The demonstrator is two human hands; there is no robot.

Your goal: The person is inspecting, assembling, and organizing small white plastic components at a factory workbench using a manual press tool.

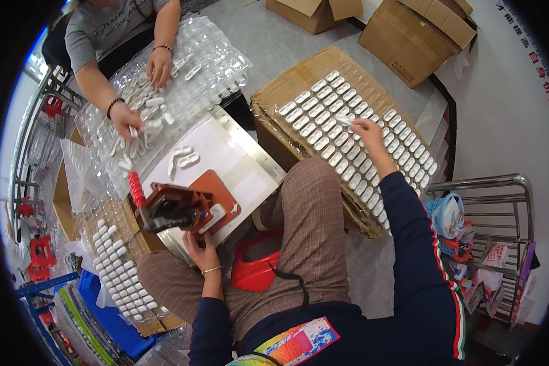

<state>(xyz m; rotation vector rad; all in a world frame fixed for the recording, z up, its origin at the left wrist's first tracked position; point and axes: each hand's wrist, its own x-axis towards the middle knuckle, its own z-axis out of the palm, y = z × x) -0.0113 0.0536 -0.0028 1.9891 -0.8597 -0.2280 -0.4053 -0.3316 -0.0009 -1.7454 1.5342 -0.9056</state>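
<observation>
My left hand (pixel 202 251) is at the near edge of a small red-brown hand press (pixel 216 189) with a red-wrapped lever handle (pixel 136 189). Its fingertips close on the near end of a white oblong plastic piece (pixel 212 217) lying on the press base. Stretched out to the right, my right hand (pixel 368 133) pinches another white oblong piece (pixel 344 119) above rows of white oval shells (pixel 329 131). These shells lie on a large cardboard box (pixel 311 64). Several loose white pieces (pixel 186 157) rest on the white-covered work board (pixel 238 146) beyond the press.
Across the board, a co-worker's hands (pixel 128 117) handle a pile of white pieces (pixel 155 110) on clear plastic trays (pixel 207 49). More white pieces (pixel 119 268) stand in rows at left. A red stool (pixel 256 262) shows between my legs; a metal rack (pixel 500 244) stands right.
</observation>
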